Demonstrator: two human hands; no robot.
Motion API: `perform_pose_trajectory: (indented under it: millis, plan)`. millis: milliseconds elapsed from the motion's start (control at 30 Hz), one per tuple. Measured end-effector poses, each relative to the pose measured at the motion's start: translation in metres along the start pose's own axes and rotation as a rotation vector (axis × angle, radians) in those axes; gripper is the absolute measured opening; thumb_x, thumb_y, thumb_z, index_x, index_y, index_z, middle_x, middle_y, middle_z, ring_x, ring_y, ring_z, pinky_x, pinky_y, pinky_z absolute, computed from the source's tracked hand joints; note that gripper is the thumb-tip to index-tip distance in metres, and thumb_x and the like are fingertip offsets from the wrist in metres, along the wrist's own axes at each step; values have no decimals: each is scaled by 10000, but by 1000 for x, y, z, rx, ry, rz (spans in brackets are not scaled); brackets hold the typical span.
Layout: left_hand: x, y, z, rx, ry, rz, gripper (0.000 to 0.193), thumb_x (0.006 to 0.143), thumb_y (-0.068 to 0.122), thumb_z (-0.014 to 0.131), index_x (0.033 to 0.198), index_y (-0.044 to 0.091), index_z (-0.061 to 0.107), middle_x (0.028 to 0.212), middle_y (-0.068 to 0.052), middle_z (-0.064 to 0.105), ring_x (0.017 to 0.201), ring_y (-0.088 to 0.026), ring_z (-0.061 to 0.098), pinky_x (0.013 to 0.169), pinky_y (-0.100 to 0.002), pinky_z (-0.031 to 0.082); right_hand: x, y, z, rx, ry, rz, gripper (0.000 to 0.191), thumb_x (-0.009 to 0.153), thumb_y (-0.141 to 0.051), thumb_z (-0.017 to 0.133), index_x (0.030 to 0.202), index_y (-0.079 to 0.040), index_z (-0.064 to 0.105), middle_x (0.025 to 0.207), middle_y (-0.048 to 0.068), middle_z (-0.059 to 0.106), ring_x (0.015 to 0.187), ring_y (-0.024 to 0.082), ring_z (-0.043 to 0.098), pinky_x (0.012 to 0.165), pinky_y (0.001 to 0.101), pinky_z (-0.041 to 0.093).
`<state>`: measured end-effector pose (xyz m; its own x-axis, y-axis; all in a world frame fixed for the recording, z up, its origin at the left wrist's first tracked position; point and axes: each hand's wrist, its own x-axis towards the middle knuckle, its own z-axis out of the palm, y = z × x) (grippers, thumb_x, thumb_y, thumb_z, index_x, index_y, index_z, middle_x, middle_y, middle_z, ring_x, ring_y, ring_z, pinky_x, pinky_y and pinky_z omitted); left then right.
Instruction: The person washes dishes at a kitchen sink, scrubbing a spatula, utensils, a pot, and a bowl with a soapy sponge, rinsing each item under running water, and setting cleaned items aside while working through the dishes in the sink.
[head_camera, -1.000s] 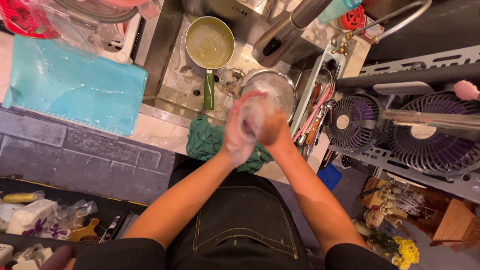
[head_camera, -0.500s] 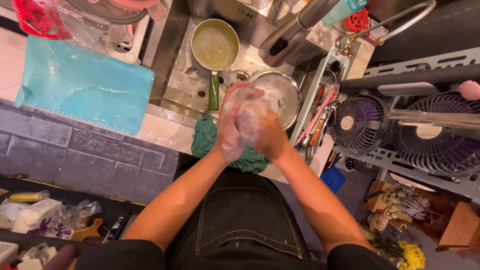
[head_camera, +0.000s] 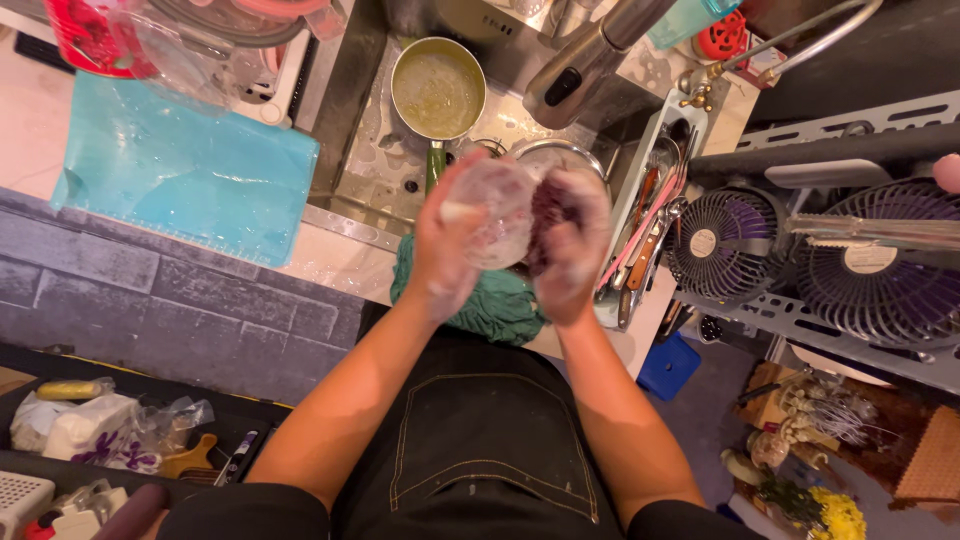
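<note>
The left hand (head_camera: 455, 235) is curled around a clear glass (head_camera: 497, 212), fingers wrapped on its left side and coated in suds. The right hand (head_camera: 568, 245) presses against the glass from the right, also foamy, fingers bent over something dark at the rim, perhaps a sponge, though the lather hides it too well to be sure. The glass sits between the two palms, its long axis running roughly left to right and tilted, mouth toward the right hand; both hands touch it, so neither is nearer. Just below the hands a green cloth (head_camera: 500, 305) lies bunched on the counter edge. Farther off, in the sink (head_camera: 370, 175), a small pan (head_camera: 438, 92) holds cloudy water, with a metal bowl (head_camera: 555, 155) just right of it. A turquoise mat (head_camera: 180, 175) lies well to the left, and a cutlery rack (head_camera: 650, 215) stands just right
</note>
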<state>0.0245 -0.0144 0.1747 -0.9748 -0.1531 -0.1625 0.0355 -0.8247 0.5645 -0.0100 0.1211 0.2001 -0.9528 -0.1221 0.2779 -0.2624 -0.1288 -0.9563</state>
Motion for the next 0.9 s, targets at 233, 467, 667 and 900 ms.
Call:
perform_pose_trajectory:
  millis: [233,467,667,900]
  plan:
    - [8,8,-25,1231,-223,65,222,985,26,524,1175,29,637,904,-168,766,890,-301,781,775,-393,604,29,-5,-7,-890,-383,-193,482,905,-6,769,1367,-40,633,1174,150,727,1048,274,733,874,351,605]
    - [31,29,-44,1394,-314,-257,147,981,64,525,1047,27,651,717,-153,710,629,-290,758,612,-396,598,21,44,-8,-659,-309,46,179,909,-44,725,1071,-120,723,974,35,735,814,152,727,702,325,613]
    - [37,5,-78,913,107,127,218,1032,135,596,1164,-29,651,898,-121,725,725,-147,700,593,-320,579,-23,91,58,510,596,590,169,967,-269,572,1073,-172,661,931,-17,726,847,137,709,737,347,579]
    - [10,54,-122,792,90,62,243,1087,165,629,1201,-48,661,1034,-107,733,864,-136,684,722,-280,574,60,198,58,760,752,890,381,949,-510,476,735,-200,536,592,5,561,480,212,525,446,387,418]
